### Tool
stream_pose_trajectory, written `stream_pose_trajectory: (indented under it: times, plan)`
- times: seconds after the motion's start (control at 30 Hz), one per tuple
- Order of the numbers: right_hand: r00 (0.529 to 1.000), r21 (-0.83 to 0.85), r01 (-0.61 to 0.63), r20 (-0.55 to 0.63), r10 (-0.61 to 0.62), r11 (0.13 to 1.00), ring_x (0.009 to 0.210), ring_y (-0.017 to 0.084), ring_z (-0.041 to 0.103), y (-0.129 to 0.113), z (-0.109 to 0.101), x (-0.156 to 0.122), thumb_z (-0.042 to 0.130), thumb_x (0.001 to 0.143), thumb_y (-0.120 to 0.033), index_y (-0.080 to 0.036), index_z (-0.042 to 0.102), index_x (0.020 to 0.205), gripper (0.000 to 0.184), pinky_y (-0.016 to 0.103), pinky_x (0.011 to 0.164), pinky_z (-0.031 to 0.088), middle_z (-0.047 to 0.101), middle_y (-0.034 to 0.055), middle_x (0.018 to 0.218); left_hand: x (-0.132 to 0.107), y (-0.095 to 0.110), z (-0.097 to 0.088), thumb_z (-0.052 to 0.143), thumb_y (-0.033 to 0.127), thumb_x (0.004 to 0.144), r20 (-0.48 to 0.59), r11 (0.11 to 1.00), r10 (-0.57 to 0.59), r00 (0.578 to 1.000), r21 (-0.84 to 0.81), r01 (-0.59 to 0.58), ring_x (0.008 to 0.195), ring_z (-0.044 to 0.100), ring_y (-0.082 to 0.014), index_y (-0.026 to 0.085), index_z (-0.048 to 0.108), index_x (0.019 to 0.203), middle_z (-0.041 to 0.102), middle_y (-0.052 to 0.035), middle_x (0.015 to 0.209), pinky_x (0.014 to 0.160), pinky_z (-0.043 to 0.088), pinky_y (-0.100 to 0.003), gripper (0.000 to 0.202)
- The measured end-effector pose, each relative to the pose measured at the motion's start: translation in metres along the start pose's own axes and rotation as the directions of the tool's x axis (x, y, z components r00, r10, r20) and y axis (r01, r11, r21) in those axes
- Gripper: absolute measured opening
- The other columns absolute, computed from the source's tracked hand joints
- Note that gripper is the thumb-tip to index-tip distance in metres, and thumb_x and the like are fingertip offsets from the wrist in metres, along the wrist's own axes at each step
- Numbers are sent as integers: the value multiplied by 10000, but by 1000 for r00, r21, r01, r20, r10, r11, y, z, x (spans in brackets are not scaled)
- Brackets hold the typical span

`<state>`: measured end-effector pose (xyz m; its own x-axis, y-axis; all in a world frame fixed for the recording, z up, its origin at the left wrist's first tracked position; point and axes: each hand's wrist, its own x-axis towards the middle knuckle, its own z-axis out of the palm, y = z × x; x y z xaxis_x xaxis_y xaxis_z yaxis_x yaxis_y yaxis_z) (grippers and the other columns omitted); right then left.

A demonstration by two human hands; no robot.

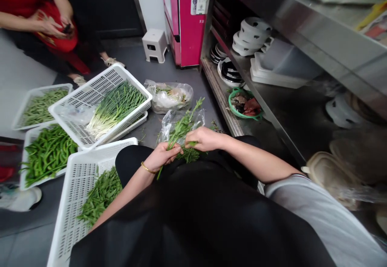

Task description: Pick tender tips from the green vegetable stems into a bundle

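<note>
A leafy green stalk [182, 126] slants up from my left hand [163, 155], whose fingers are closed around its lower part. My right hand [206, 138] is closed just to the right of it, with a bit of green leaf poking out by its fingers. Below and behind both hands, more greens [190, 154] lie near a clear plastic bag [169, 124]. At my left, a white perforated basket [72, 178] holds a heap of loose leafy greens [102, 194].
Crates of scallions [117, 105], green chili peppers [50, 154] and green beans [45, 105] stand to the left. A filled plastic bag [172, 97] sits ahead. Metal shelving [278, 130] with dishes borders my right. Another person [45, 21] is at upper left; a stool [155, 45] stands behind.
</note>
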<state>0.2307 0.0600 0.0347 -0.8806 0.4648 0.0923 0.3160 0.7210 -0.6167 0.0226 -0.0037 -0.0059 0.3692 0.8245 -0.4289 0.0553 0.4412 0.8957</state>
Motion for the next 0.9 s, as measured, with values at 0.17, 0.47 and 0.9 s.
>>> stream_pose_trajectory:
  times: [0.17, 0.47, 0.9]
  plan:
    - [789, 553, -36, -495, 363, 832, 762, 145, 567, 19, -35, -44, 542, 799, -373, -163, 615, 685, 250, 265, 696, 424, 615, 40, 769, 2, -17, -11, 580, 446, 773, -2, 990, -51, 999, -131, 50, 412, 414, -58, 112, 664, 848, 588, -26, 611, 364, 277, -178, 353]
    - [937, 193, -216, -235, 259, 957, 763, 134, 584, -4, -22, -28, 549, 800, -277, -148, 624, 895, 177, 247, 725, 409, 658, 39, 861, 7, -1, -2, 558, 375, 810, 312, 1000, -17, 950, 18, 12, 506, 512, -99, 140, 609, 1132, 617, -39, 674, 463, 395, -205, 402]
    - [950, -265, -192, -292, 111, 945, 760, 156, 583, -15, -21, -42, 491, 826, -211, -162, 585, 1051, 249, 242, 623, 400, 633, 79, 905, -10, 15, -11, 347, 553, 854, 301, 991, -76, 951, -82, 105, 260, 264, -43, 45, 572, 1157, 606, -86, 493, 298, 140, -188, 633]
